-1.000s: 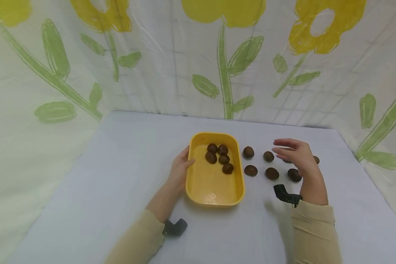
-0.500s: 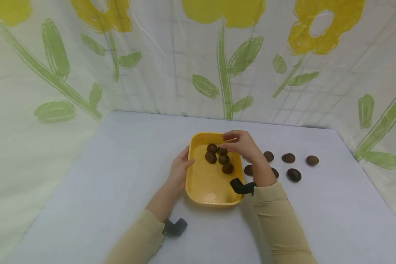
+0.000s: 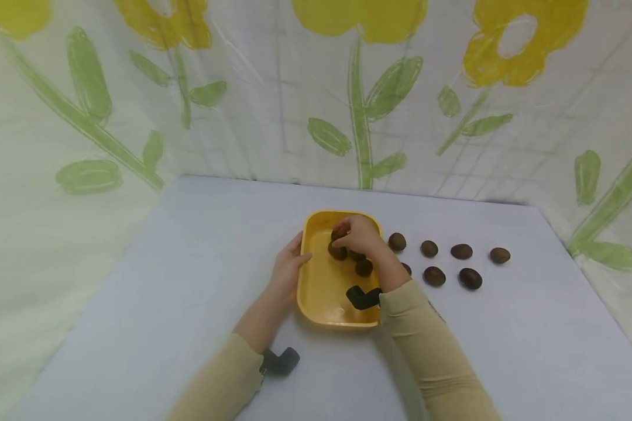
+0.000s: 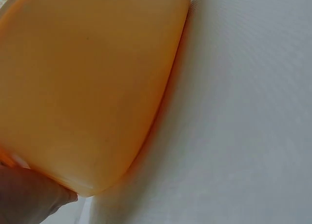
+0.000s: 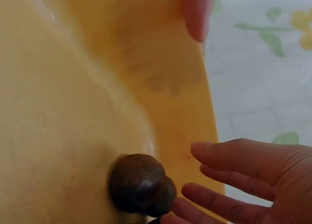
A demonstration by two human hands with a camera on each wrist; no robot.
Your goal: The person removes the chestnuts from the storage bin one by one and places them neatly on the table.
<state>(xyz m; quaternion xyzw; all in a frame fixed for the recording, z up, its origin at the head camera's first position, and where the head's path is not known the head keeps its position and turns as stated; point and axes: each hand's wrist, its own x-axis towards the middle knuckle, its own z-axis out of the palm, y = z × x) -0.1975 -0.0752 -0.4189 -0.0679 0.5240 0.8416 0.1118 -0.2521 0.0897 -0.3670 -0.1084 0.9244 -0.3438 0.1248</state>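
My left hand (image 3: pixel 284 268) grips the left rim of a yellow plastic tub (image 3: pixel 321 298), its thumb over the edge. The left wrist view shows the tub's outer wall (image 4: pixel 92 87) and part of that hand (image 4: pixel 29 197). Inside the tub lie several dark brown, rounded, chestnut-like nuts (image 3: pixel 364 268), grouped towards the far end. My right hand (image 3: pixel 362 237) hangs over this group and hides part of it. From the right wrist, its fingers (image 5: pixel 234 155) look spread apart beside two nuts (image 5: pixel 136 182), with no clear grip on either.
On the white table (image 3: pixel 216 234), right of the tub, several similar nuts (image 3: pixel 462 251) lie in two loose rows. A curtain (image 3: pixel 263 117) with yellow flowers hangs behind the table. Black wrist cameras (image 3: pixel 363 298) sit below both hands.
My right hand has travelled left from above the table nuts, over the tub's right rim, down to the nuts inside. The left hand and tub have stayed in place.
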